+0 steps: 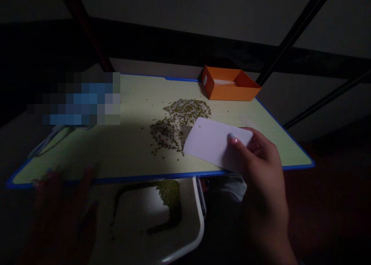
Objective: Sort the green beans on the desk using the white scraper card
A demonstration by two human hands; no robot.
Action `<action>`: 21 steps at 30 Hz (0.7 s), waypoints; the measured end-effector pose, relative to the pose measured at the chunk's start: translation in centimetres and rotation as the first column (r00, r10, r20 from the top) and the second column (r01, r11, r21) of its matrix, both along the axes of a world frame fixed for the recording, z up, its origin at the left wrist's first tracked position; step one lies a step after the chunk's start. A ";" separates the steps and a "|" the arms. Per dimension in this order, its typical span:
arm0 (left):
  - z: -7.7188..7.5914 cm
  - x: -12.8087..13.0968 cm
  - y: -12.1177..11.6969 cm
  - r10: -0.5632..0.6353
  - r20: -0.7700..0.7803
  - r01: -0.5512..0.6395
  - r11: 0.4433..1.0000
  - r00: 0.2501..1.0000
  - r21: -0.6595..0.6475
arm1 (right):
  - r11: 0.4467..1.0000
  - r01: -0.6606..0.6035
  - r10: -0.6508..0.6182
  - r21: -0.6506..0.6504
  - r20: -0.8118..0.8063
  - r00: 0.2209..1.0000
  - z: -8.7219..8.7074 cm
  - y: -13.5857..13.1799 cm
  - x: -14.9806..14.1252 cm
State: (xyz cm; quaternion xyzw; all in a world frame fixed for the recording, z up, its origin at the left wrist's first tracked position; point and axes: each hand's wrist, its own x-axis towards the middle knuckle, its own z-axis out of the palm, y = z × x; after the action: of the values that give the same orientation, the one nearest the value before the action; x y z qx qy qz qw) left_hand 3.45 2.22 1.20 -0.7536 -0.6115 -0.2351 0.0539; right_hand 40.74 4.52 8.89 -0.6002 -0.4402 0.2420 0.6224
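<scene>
My right hand (262,168) is closed on a flat white scraper card (211,141) with a small hole at one corner, thumb on top. The card is tilted above the table, its left edge beside a scatter of small green beans (188,109), which look like mung beans. These lie in two loose patches on the pale table (121,141). My left hand (65,203) rests in deep shadow at the near left edge, fingers apart, with nothing visible in it. Below the near edge, a white tub (199,218) holds more beans (169,195) along its far right corner.
An orange open box (232,93) with some pale contents stands at the back right. A blurred-out bluish item (84,101) with a cable (46,141) lies on the left. A blue rim (121,180) edges the table. Dark-framed panels rise behind, and the light is dim.
</scene>
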 end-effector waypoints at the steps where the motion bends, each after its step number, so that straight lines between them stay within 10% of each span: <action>1: 0.1 0.2 0.0 0.002 -0.001 -0.002 1.000 1.000 0.009 | 1.000 0.003 -0.002 -0.014 0.009 1.000 0.0 0.0 0.0; 11: 0.5 0.4 -0.3 0.006 0.035 -0.006 1.000 0.999 -0.022 | 0.986 0.168 -0.167 -0.018 0.051 0.985 -0.2 0.4 1.6; 21: 0.5 0.6 -0.4 0.020 0.042 -0.018 0.999 0.999 -0.038 | 0.997 0.075 -0.076 -0.013 -0.025 0.997 -0.5 0.8 0.4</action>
State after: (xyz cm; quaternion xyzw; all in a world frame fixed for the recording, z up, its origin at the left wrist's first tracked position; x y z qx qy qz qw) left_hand 4.07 1.79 1.70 -0.7435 -0.6239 -0.2392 0.0290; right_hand 41.14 5.31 8.40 -0.6172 -0.4077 0.2287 0.6328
